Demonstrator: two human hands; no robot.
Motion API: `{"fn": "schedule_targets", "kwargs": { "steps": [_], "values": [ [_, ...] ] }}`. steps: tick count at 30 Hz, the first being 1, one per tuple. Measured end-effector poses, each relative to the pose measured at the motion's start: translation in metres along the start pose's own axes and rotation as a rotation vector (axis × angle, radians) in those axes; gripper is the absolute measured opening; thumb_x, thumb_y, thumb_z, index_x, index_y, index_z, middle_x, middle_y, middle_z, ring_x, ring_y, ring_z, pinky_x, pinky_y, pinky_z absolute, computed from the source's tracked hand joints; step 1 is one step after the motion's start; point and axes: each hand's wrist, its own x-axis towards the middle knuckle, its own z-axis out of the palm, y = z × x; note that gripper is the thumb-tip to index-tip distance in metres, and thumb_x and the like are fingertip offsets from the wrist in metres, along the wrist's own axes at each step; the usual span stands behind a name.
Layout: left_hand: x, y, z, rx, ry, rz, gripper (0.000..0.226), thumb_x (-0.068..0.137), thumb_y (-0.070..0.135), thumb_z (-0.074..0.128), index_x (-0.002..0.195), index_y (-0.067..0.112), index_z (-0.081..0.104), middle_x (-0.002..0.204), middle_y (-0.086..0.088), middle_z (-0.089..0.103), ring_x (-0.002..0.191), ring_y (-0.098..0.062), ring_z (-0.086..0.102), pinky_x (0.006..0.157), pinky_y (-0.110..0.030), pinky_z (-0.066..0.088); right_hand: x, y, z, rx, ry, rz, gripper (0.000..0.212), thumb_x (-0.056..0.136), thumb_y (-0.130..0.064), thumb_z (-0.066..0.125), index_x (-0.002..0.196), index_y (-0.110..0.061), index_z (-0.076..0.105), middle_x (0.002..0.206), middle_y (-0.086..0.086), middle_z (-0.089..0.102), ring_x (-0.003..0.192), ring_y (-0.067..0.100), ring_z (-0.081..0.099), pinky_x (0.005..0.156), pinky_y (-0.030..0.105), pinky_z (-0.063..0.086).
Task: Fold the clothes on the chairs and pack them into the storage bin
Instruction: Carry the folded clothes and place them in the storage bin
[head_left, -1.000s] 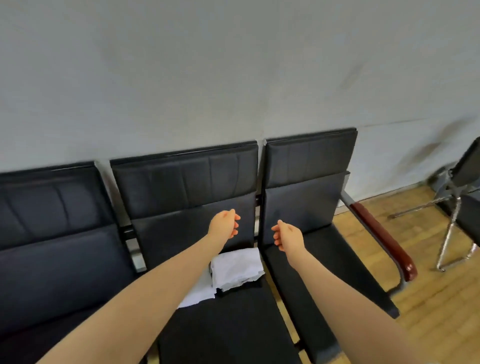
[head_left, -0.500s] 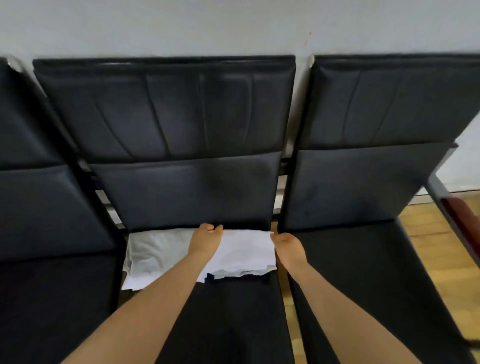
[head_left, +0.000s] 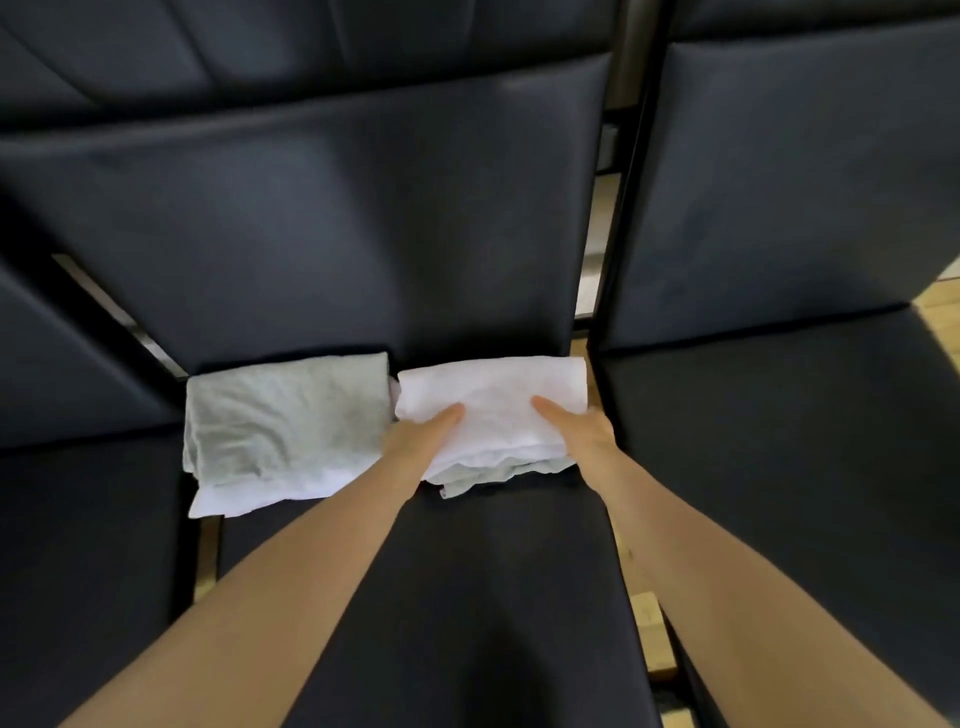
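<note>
Two folded garments lie side by side at the back of the black chair seat (head_left: 467, 571), against the backrest: a white folded garment (head_left: 493, 410) on the right and a pale grey folded garment (head_left: 280, 421) on the left, just beside each other. In the head view, the one view we have, our left hand (head_left: 415, 441) takes the white bundle at its left front edge and our right hand (head_left: 582, 436) at its right front edge; each thumb lies on top while the fingers are hidden beneath the cloth, so both hands pinch the stack. No storage bin is in view.

We judge the bundle light, soft and floppy, with loose layers showing at the front edge that could slide apart. Holding it from both sides with fingers underneath should keep the fold intact.

Compared with half a second ago, the camera has come much closer and lower; the hands, then resting at the bundle's back edge by the backrest, have moved to its front corners. A second ago they hung in the air above the seat.
</note>
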Motion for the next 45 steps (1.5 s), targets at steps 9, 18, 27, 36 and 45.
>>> {"fn": "schedule_targets", "kwargs": {
  "steps": [9, 18, 27, 36, 45],
  "values": [
    [-0.019, -0.02, 0.023, 0.189, -0.047, 0.044, 0.116, 0.053, 0.068, 0.074, 0.146, 0.018, 0.026, 0.141, -0.005, 0.038, 0.127, -0.027, 0.041, 0.095, -0.037, 0.042, -0.024, 0.035, -0.027, 0.065, -0.171, 0.124, 0.05, 0.078, -0.041, 0.076, 0.118, -0.017, 0.056, 0.093, -0.005, 0.059, 0.095, 0.019, 0.057, 0.081, 0.031, 0.045],
    [-0.028, -0.041, 0.017, 0.031, -0.236, -0.148, 0.106, 0.041, 0.07, 0.079, 0.127, 0.015, 0.051, 0.119, 0.001, 0.058, 0.107, -0.02, 0.055, 0.094, -0.033, 0.044, -0.04, 0.048, -0.031, 0.072, -0.19, 0.124, 0.047, 0.079, -0.04, 0.074, 0.117, -0.019, 0.056, 0.096, -0.003, 0.06, 0.092, 0.017, 0.059, 0.077, 0.029, 0.047],
    [-0.116, -0.011, -0.028, -0.127, -0.41, -0.047, 0.072, 0.056, 0.056, 0.079, 0.114, 0.018, 0.062, 0.112, -0.003, 0.068, 0.106, -0.022, 0.062, 0.102, -0.04, 0.045, -0.119, 0.0, -0.07, 0.08, -0.183, 0.097, 0.045, 0.08, -0.04, 0.074, 0.113, -0.015, 0.057, 0.104, 0.005, 0.064, 0.099, 0.024, 0.061, 0.089, 0.04, 0.052],
    [-0.27, 0.081, -0.139, -0.277, -0.296, 0.195, 0.043, 0.08, 0.042, 0.071, 0.115, 0.018, 0.063, 0.106, -0.001, 0.071, 0.101, -0.019, 0.065, 0.092, -0.034, 0.05, -0.263, -0.128, -0.115, 0.146, -0.256, -0.139, 0.054, 0.081, -0.041, 0.072, 0.124, -0.013, 0.058, 0.118, 0.007, 0.064, 0.105, 0.024, 0.061, 0.096, 0.04, 0.05],
    [-0.383, 0.097, -0.254, -0.59, -0.153, 0.279, 0.049, 0.071, 0.048, 0.075, 0.111, 0.022, 0.064, 0.107, -0.001, 0.07, 0.102, -0.022, 0.064, 0.099, -0.038, 0.047, -0.405, -0.209, -0.086, 0.277, -0.396, -0.403, 0.043, 0.086, -0.031, 0.07, 0.125, -0.018, 0.058, 0.111, -0.001, 0.065, 0.103, 0.019, 0.061, 0.089, 0.033, 0.05]
  ]
}}
